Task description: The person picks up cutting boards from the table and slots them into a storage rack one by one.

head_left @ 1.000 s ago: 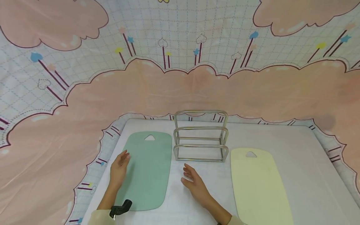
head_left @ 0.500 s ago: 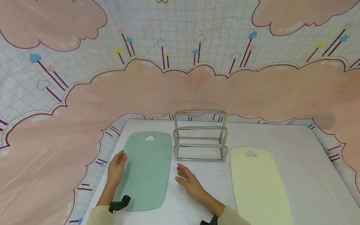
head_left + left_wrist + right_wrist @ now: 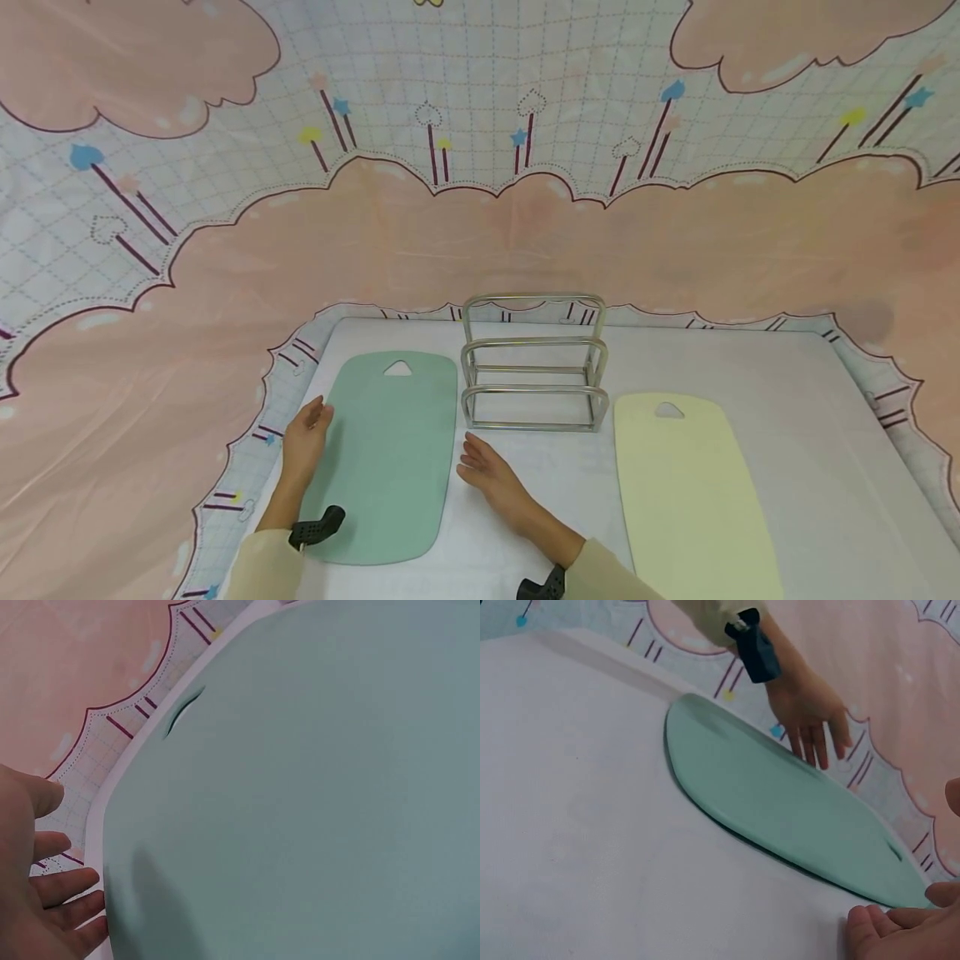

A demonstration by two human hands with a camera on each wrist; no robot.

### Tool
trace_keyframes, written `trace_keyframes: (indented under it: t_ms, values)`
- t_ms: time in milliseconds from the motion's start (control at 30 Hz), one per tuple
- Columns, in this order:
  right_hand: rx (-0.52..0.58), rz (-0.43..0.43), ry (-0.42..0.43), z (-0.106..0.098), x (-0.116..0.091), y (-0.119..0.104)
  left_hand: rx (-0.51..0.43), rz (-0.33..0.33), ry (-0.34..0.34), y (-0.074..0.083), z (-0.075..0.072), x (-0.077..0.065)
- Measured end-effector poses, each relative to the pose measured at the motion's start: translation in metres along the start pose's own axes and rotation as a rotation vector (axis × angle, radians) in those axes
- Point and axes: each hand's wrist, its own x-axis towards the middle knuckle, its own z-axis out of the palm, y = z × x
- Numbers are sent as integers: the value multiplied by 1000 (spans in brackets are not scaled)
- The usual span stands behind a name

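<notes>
A mint-green cutting board (image 3: 390,467) with a triangular hole lies flat on the white table. My left hand (image 3: 304,437) is at its left edge, fingers extended. In the left wrist view, the fingertips (image 3: 90,930) are right at the board's rim, and the hand grips nothing. Off the board's right side is my right hand (image 3: 495,483), its fingers loosely extended and holding nothing. From the right wrist, the right hand (image 3: 911,934) shows near the holed end of the green board (image 3: 780,802), while the left hand (image 3: 806,697) stands across at the far edge.
Behind the hands, a metal wire rack (image 3: 536,388) with several upright loops stands at the table's back. A pale yellow cutting board (image 3: 690,492) lies to the right. White table surface (image 3: 810,467) extends beyond it. A cartoon-printed cloth (image 3: 525,242) hangs behind.
My right hand has moved left, toward the green board's right edge. The left hand has shifted slightly left to that board's left edge. Both boards and the rack stay in place.
</notes>
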Motion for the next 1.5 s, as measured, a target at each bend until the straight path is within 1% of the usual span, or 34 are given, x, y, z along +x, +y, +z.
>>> trace_keyframes:
  t_ms: [133, 200, 467, 600, 733, 800, 933, 1033, 1200, 1267, 1433, 1500]
  values:
    - [-8, 13, -16, 0, 3, 1, 55, -47, -64, 5, 1, 1]
    - [-16, 21, -28, -1, 5, 1, 77, -59, -81, 6, 3, 3]
    - [30, 21, -49, 2, 12, 4, 91, -55, -50, 0, 8, 14]
    - [45, 13, -55, 4, 15, 5, 77, -62, -39, 0, 8, 17]
    - [61, 37, -46, 5, 17, 3, 70, -81, -55, 0, 8, 19]
    - [100, 58, -42, 5, 17, 2, 68, -84, -53, -1, 8, 19]
    - [223, 94, -39, 7, 18, -1, 38, -83, 3, -5, 8, 19]
    - [304, 109, -33, 8, 17, -2, -24, -100, 46, -10, 9, 19]
    - [389, 112, -36, 8, 15, -2, -129, -117, 79, -18, 9, 17]
    - [423, 108, -38, 8, 14, -2, -155, -109, 102, -19, 9, 15]
    - [515, 92, -42, 9, 14, -3, -234, -109, 186, -15, 10, 12]
    - [549, 80, -54, 10, 15, -4, -270, -110, 201, -14, 9, 12]
